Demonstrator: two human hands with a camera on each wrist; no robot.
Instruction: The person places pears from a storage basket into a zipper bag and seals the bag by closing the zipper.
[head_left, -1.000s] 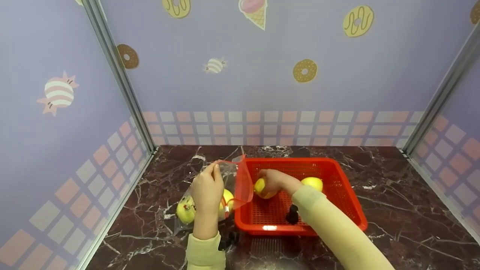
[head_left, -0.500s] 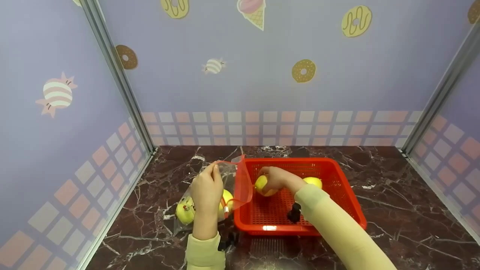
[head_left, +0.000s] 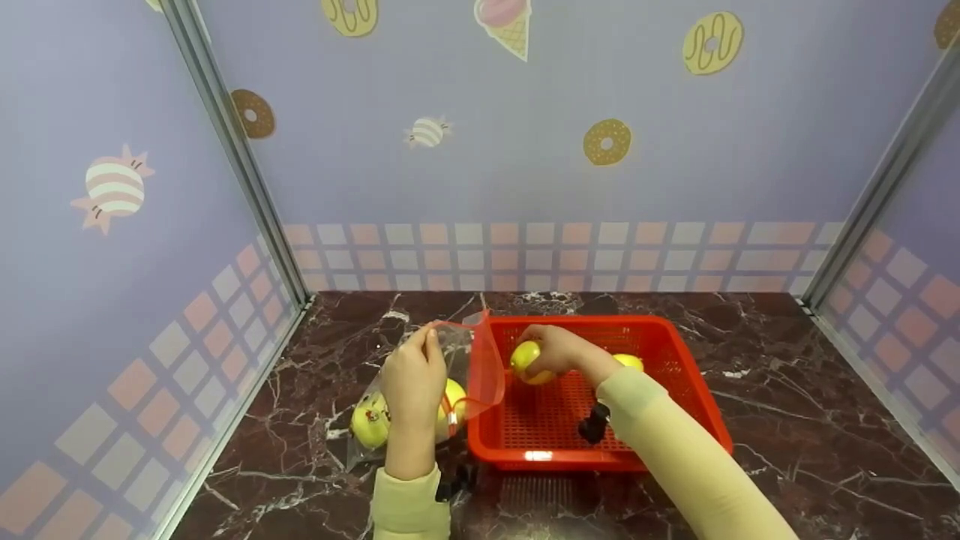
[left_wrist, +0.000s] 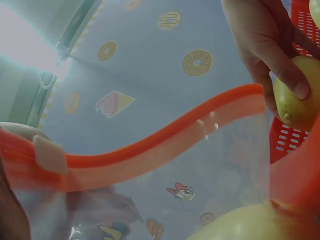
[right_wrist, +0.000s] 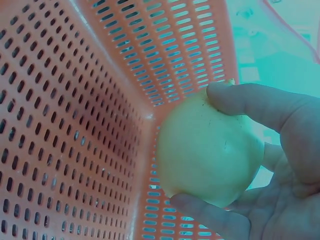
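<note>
My left hand (head_left: 415, 382) pinches the rim of a clear zip bag (head_left: 489, 367) with a red-orange edge and small cartoon prints. The bag's mouth gapes towards the basket. Inside the bag lie a lemon (head_left: 370, 422) on the left and another yellow one (head_left: 454, 397) on the right, partly behind my hand. My right hand (head_left: 564, 351) grips a lemon (right_wrist: 207, 150) over the left part of the red basket (head_left: 555, 459), thumb on one side and fingers on the other. In the left wrist view this held lemon (left_wrist: 297, 97) is just beyond the bag's rim (left_wrist: 165, 132).
One more lemon (head_left: 628, 362) sits at the back right of the basket, partly behind my right wrist. The basket's left wall stands against the bag's mouth. Both stand on a dark marbled tabletop (head_left: 795, 390), with printed panels (head_left: 675, 180) at the back and sides.
My right hand has raised its lemon a little inside the basket, and its forearm has shifted slightly right. The left hand and the bag have stayed in place.
</note>
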